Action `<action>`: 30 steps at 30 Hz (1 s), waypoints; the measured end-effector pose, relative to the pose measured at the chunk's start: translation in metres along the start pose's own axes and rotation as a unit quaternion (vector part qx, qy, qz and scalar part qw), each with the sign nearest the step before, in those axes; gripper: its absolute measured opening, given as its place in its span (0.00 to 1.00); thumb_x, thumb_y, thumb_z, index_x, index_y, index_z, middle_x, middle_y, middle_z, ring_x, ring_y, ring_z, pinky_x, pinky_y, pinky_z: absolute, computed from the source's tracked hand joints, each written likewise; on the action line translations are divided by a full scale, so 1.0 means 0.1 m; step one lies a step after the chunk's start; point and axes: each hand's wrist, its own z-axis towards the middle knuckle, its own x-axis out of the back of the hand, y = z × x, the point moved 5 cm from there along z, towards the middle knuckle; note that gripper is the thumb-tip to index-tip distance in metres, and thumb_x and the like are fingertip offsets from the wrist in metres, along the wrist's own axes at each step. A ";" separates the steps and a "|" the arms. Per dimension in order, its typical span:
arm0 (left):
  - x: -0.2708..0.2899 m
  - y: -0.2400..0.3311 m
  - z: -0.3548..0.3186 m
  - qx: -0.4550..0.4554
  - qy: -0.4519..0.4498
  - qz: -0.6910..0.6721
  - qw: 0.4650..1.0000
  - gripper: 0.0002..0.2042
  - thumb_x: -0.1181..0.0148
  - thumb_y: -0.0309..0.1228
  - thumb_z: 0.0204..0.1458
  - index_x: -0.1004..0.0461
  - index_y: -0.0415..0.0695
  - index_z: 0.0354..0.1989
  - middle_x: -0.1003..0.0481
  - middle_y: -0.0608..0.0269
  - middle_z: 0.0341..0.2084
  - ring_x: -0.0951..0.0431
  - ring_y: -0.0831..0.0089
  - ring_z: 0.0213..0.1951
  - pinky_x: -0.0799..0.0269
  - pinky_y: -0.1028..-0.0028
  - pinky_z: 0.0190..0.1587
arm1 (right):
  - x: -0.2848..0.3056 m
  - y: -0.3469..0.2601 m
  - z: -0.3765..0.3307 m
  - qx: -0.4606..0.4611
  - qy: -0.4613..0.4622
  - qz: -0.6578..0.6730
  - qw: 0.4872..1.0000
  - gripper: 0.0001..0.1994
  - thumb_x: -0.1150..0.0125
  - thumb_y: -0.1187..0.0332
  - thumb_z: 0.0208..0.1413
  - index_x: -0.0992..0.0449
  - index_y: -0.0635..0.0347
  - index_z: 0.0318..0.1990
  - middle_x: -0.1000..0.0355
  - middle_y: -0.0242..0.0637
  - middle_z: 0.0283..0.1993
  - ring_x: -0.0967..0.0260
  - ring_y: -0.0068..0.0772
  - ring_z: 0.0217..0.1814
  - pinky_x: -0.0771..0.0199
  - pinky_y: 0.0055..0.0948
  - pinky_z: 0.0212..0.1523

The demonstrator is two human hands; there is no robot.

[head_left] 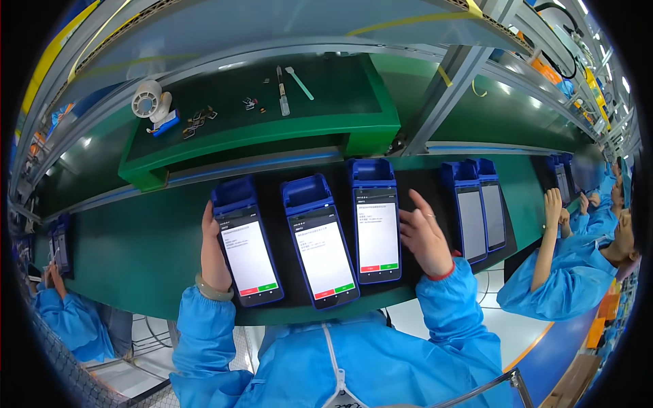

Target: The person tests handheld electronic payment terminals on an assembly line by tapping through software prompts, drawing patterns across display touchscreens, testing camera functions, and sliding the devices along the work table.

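Three blue-cased handheld payment terminals lie side by side in front of me with lit white screens, each with a red and a green button at the bottom. My left hand [215, 257] is at the left edge of the left terminal [250, 255], its thumb against the case and some fingers hidden. The middle terminal [320, 255] is untouched. Just beside the right edge of the right terminal [378, 231] is my right hand [427, 238], fingers apart and holding nothing. Whether a fingertip touches that case I cannot tell.
Two more terminals [472, 221] with grey screens lie to the right on the black mat [425, 183]. A green raised shelf [258, 146] behind carries a white tape roll [146, 98], small parts, a pen-like tool [282, 95] and a pale green stick. Co-workers sit left and right.
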 end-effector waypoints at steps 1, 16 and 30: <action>-0.03 0.00 -0.03 0.002 -0.001 0.000 1.000 0.27 0.65 0.43 0.60 0.56 0.45 0.65 0.34 0.56 0.53 0.29 0.66 0.50 0.34 0.72 0.53 | -0.06 0.05 0.07 0.006 -0.019 0.019 1.000 0.26 0.63 0.58 0.64 0.55 0.60 0.66 0.41 0.47 0.59 0.39 0.38 0.59 0.40 0.34 0.58; -0.41 -0.04 -0.20 0.053 -0.003 -0.015 0.998 0.31 0.62 0.34 0.53 0.60 0.46 0.67 0.42 0.51 0.60 0.35 0.60 0.57 0.38 0.69 0.57 | -0.22 0.31 0.11 0.046 0.025 -0.008 0.999 0.26 0.67 0.55 0.64 0.47 0.66 0.62 0.36 0.48 0.56 0.36 0.36 0.56 0.37 0.30 0.56; -0.32 -0.09 -0.79 -0.095 -0.088 0.240 0.962 0.46 0.55 0.16 0.34 0.70 0.41 0.66 0.54 0.42 0.63 0.47 0.57 0.63 0.52 0.66 0.62 | -0.08 0.30 -0.86 0.368 0.074 -0.538 0.755 0.17 0.39 0.73 0.35 0.22 0.57 0.39 0.37 0.43 0.41 0.41 0.40 0.39 0.37 0.36 0.39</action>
